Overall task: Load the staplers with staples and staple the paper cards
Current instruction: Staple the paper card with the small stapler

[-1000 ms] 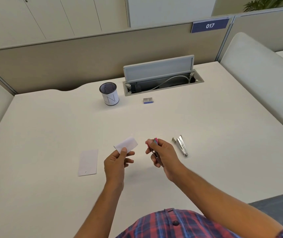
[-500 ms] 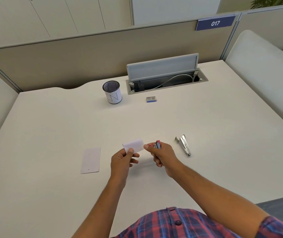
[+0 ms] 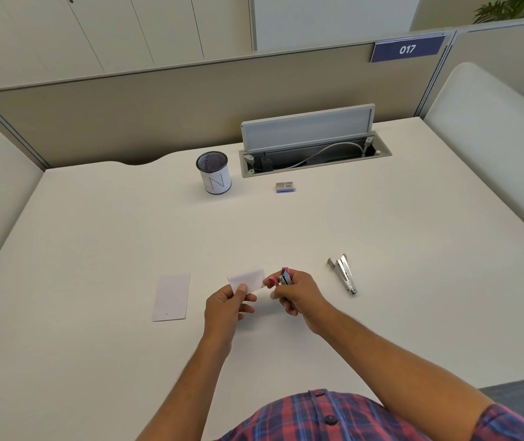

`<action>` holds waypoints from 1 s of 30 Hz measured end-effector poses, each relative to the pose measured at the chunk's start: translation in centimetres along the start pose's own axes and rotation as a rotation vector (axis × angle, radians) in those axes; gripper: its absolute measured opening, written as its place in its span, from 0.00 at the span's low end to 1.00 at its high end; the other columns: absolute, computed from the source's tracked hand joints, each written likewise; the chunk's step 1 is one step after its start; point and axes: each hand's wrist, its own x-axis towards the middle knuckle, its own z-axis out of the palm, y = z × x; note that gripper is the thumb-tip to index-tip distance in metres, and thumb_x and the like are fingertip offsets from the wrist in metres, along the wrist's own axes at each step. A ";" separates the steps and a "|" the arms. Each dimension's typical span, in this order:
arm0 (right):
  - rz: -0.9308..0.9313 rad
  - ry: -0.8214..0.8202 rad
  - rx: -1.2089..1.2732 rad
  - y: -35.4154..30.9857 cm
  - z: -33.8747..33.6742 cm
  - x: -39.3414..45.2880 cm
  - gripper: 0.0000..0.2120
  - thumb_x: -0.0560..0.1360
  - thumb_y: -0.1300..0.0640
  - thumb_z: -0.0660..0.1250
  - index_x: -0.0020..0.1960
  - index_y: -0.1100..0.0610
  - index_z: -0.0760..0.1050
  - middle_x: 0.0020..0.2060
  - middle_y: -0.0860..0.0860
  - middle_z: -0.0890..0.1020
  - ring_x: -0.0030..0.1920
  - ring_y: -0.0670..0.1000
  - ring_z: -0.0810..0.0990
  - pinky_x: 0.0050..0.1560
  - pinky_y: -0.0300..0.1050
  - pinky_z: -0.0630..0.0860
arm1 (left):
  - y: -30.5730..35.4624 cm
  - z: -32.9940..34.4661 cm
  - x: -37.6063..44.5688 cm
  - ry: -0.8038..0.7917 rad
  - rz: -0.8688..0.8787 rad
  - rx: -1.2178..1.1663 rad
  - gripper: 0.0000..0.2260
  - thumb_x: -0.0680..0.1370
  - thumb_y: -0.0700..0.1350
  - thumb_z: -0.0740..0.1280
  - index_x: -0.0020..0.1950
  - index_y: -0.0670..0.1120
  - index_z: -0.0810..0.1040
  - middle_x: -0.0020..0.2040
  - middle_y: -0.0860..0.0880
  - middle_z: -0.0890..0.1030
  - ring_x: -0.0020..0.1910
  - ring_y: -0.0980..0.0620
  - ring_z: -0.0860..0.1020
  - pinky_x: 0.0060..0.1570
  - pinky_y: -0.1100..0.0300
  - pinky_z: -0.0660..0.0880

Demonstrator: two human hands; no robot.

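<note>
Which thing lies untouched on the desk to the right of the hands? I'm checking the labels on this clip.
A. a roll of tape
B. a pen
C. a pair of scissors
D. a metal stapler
D: the metal stapler lies alone on the desk, right of the right hand.

A small white paper card [image 3: 246, 278] is held above the desk, its right edge at the mouth of a pink stapler [image 3: 283, 277]. A second white card [image 3: 171, 297] lies flat to the left; a silver stapler [image 3: 343, 273] lies to the right; a staple box [image 3: 285, 187] sits farther back.
</note>
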 end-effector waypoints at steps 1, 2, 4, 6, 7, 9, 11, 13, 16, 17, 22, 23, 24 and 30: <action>-0.005 -0.002 -0.015 0.0 0.0 0.0 0.11 0.71 0.71 0.68 0.47 0.58 0.84 0.28 0.49 0.74 0.26 0.48 0.66 0.27 0.38 0.60 | -0.1 -0.1 0.0 0.001 -0.004 -0.001 0.09 0.83 0.45 0.66 0.55 0.42 0.83 0.44 0.44 0.87 0.36 0.49 0.81 0.39 0.58 0.74; -0.013 -0.001 -0.025 0.1 0.0 0.0 0.11 0.71 0.71 0.69 0.48 0.60 0.84 0.27 0.48 0.74 0.26 0.48 0.66 0.27 0.38 0.60 | -0.2 -0.1 0.1 0.001 -0.008 -0.001 0.09 0.83 0.46 0.66 0.55 0.42 0.83 0.45 0.44 0.87 0.36 0.49 0.81 0.39 0.58 0.74; -0.050 0.000 -0.022 0.0 0.1 -0.2 0.10 0.71 0.71 0.71 0.51 0.62 0.83 0.27 0.46 0.77 0.26 0.47 0.67 0.26 0.37 0.62 | -0.5 -0.2 0.1 -0.003 -0.014 -0.003 0.10 0.83 0.46 0.66 0.55 0.42 0.83 0.45 0.44 0.87 0.37 0.48 0.81 0.39 0.58 0.74; -0.100 0.006 -0.007 0.1 0.2 -0.3 0.13 0.71 0.71 0.73 0.54 0.62 0.82 0.38 0.48 0.86 0.28 0.43 0.73 0.27 0.34 0.66 | -0.6 -0.3 0.1 -0.003 -0.017 0.002 0.10 0.83 0.46 0.66 0.54 0.42 0.84 0.45 0.44 0.87 0.38 0.48 0.82 0.39 0.58 0.74; -0.118 0.009 -0.013 0.1 0.2 -0.3 0.15 0.72 0.71 0.73 0.56 0.61 0.82 0.44 0.51 0.88 0.30 0.41 0.76 0.28 0.32 0.68 | -0.7 -0.3 0.1 -0.004 -0.018 0.005 0.10 0.83 0.46 0.66 0.54 0.43 0.84 0.45 0.44 0.87 0.38 0.48 0.82 0.40 0.58 0.74; -0.139 0.006 -0.049 0.2 0.3 -0.2 0.16 0.72 0.70 0.73 0.58 0.58 0.82 0.49 0.52 0.88 0.33 0.40 0.79 0.31 0.31 0.70 | -0.8 -0.3 0.1 -0.007 -0.025 0.008 0.09 0.83 0.46 0.66 0.55 0.43 0.84 0.45 0.44 0.87 0.38 0.48 0.82 0.39 0.58 0.74; -0.156 0.006 -0.069 0.4 0.2 0.0 0.13 0.72 0.69 0.74 0.55 0.58 0.84 0.49 0.50 0.88 0.34 0.40 0.78 0.30 0.33 0.69 | -0.9 -0.4 0.1 -0.013 -0.032 0.007 0.09 0.83 0.46 0.66 0.55 0.44 0.84 0.45 0.44 0.87 0.38 0.49 0.82 0.39 0.59 0.74; -0.165 -0.004 -0.074 0.7 0.1 0.2 0.10 0.72 0.69 0.74 0.51 0.60 0.84 0.42 0.45 0.86 0.30 0.40 0.75 0.30 0.33 0.68 | -1.0 -0.6 0.2 -0.027 -0.038 0.013 0.08 0.82 0.46 0.67 0.55 0.45 0.84 0.44 0.46 0.87 0.37 0.49 0.82 0.39 0.59 0.74; -0.171 -0.009 -0.096 1.1 0.1 0.4 0.10 0.72 0.69 0.75 0.51 0.60 0.84 0.34 0.42 0.82 0.28 0.40 0.71 0.32 0.33 0.68 | -1.2 -0.8 0.2 -0.049 -0.050 0.020 0.08 0.82 0.46 0.67 0.55 0.46 0.84 0.43 0.46 0.87 0.37 0.50 0.81 0.39 0.58 0.74; -0.176 -0.002 -0.099 1.1 0.1 0.4 0.11 0.71 0.69 0.76 0.51 0.59 0.84 0.39 0.44 0.84 0.30 0.41 0.72 0.33 0.34 0.69 | -1.3 -0.9 0.2 -0.052 -0.053 0.022 0.08 0.82 0.46 0.67 0.55 0.46 0.84 0.43 0.46 0.87 0.37 0.50 0.81 0.39 0.58 0.73; -0.189 -0.003 -0.123 1.0 0.4 0.5 0.12 0.70 0.71 0.76 0.51 0.59 0.84 0.59 0.47 0.85 0.41 0.40 0.81 0.36 0.31 0.73 | -1.6 -1.2 0.4 -0.072 -0.059 0.010 0.08 0.82 0.46 0.67 0.54 0.45 0.84 0.43 0.46 0.87 0.37 0.49 0.81 0.39 0.58 0.74; -0.187 -0.003 -0.124 0.9 0.4 0.5 0.12 0.69 0.71 0.76 0.51 0.59 0.84 0.59 0.47 0.85 0.42 0.40 0.82 0.36 0.31 0.73 | -1.6 -1.2 0.4 -0.072 -0.059 0.007 0.08 0.82 0.47 0.67 0.54 0.45 0.84 0.43 0.46 0.87 0.37 0.49 0.81 0.39 0.58 0.74; -0.185 -0.002 -0.128 1.0 0.5 0.5 0.12 0.69 0.70 0.77 0.50 0.58 0.84 0.58 0.46 0.85 0.41 0.41 0.81 0.36 0.32 0.73 | -1.6 -1.2 0.5 -0.071 -0.059 0.009 0.08 0.82 0.47 0.67 0.54 0.45 0.84 0.43 0.46 0.87 0.37 0.49 0.81 0.39 0.59 0.74; -0.165 -0.016 -0.134 0.4 1.1 1.3 0.11 0.70 0.68 0.76 0.49 0.57 0.84 0.35 0.44 0.81 0.31 0.43 0.72 0.30 0.39 0.69 | -1.7 -1.3 0.6 -0.099 -0.044 0.092 0.10 0.82 0.47 0.68 0.47 0.42 0.84 0.39 0.47 0.87 0.38 0.49 0.83 0.36 0.60 0.72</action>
